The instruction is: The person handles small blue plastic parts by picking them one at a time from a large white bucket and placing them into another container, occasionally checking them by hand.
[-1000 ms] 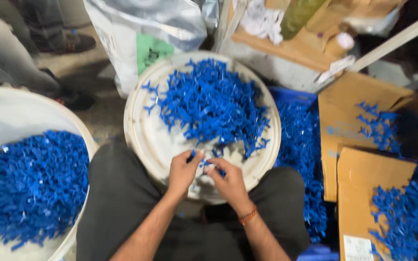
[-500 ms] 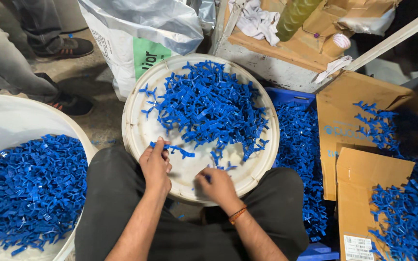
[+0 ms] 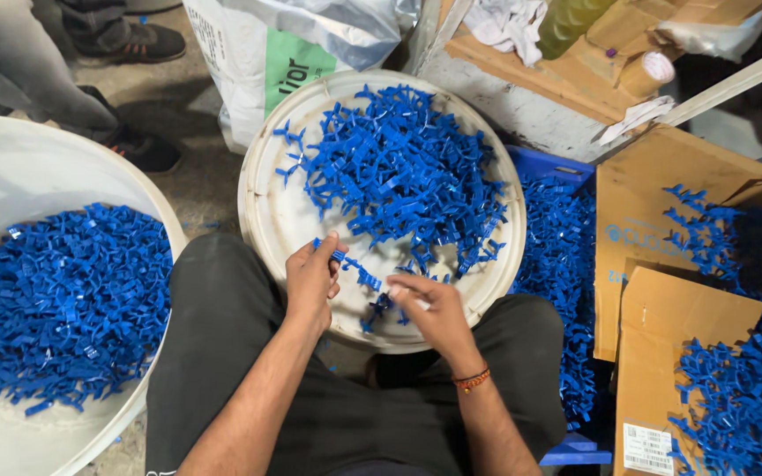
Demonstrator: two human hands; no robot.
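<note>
A round white tray (image 3: 266, 211) rests on my knees with a heap of small blue plastic parts (image 3: 399, 167) on its far half. My left hand (image 3: 310, 278) pinches one end of a blue plastic strip (image 3: 359, 275) at the tray's near edge. My right hand (image 3: 429, 308) is closed on the strip's other end, where a small blue piece (image 3: 379, 306) hangs. Both hands are close together over the tray's near rim.
A large white tub (image 3: 11, 176) at my left holds many blue parts (image 3: 63, 300). A blue crate (image 3: 566, 291) and cardboard boxes (image 3: 663, 229) with blue parts stand at the right. A plastic sack (image 3: 284, 53) lies beyond the tray. Another person's legs and shoes (image 3: 134, 145) are at top left.
My hands first drew apart to the tray's near edge, then came together again. Both now hold a blue strip between them.
</note>
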